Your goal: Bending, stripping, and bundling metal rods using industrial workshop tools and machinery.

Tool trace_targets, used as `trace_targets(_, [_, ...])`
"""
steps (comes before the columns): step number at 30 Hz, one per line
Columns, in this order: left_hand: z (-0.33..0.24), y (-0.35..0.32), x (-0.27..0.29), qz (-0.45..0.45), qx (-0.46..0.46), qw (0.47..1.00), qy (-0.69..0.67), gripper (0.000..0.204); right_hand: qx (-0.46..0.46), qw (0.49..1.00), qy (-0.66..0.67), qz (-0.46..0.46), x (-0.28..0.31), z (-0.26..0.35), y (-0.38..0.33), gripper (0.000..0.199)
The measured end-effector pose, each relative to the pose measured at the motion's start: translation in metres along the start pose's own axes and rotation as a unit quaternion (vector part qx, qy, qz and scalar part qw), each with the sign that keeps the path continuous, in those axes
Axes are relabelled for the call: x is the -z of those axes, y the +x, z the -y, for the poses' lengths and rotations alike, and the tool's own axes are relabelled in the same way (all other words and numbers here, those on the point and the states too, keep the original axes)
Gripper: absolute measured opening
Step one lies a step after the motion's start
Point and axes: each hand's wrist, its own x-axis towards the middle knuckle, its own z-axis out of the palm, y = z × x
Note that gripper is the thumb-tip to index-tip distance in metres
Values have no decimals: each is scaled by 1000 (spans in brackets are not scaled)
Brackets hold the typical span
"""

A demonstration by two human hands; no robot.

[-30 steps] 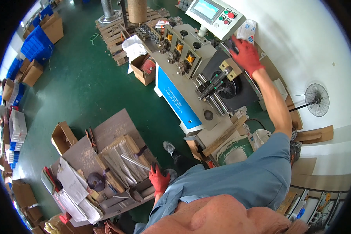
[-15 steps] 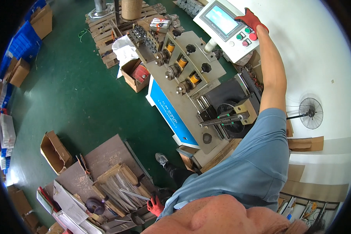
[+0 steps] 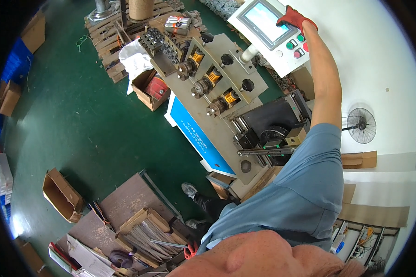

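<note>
In a red glove, my right hand reaches up to the control panel. One fingertip is at its lit touchscreen; the fingers are apart, holding nothing. Green and red push buttons sit just below the hand. Down by my body, my left hand, also red-gloved and partly hidden, is closed on a thin grey metal rod. That rod lies over a wooden tray filled with thin metal rods. Beside my right sleeve stands the machine's bending arm.
The machine bed carries spring-loaded rollers. A worn table holds the tray, papers and a dark tape roll. Open cardboard boxes stand on the green floor. A pallet lies behind, and a fan is at the wall.
The whole view has shifted slightly. My right hand has moved up a little, uncovering the red button it overlapped. The machine's arm has swung slightly. My left hand still grips the rod.
</note>
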Motion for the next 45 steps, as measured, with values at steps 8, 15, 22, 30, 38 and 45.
trace_targets(8, [-2,-20,-4,90,246,958,-120,39,3,987,-137,-80,-38,-26,44,115])
trace_targets(15, [-6,-13,3,144,258,950,-99,42,-15,984,-161,-79,-33,-14,27,119])
trace_targets(22, [-3,1,5,17,45,999,-21,41,-52,973,-195,-110,-37,2,15,112])
trace_targets(30, [-9,16,27,44,-12,999,-24,36,-8,996,-55,-64,-27,-12,41,96])
trace_targets(38, [-13,35,57,88,-51,995,-11,35,-20,985,-98,-139,-35,25,70,89])
trace_targets(45, [-20,50,79,124,-61,990,-11,36,-68,973,-161,-150,-34,46,63,89])
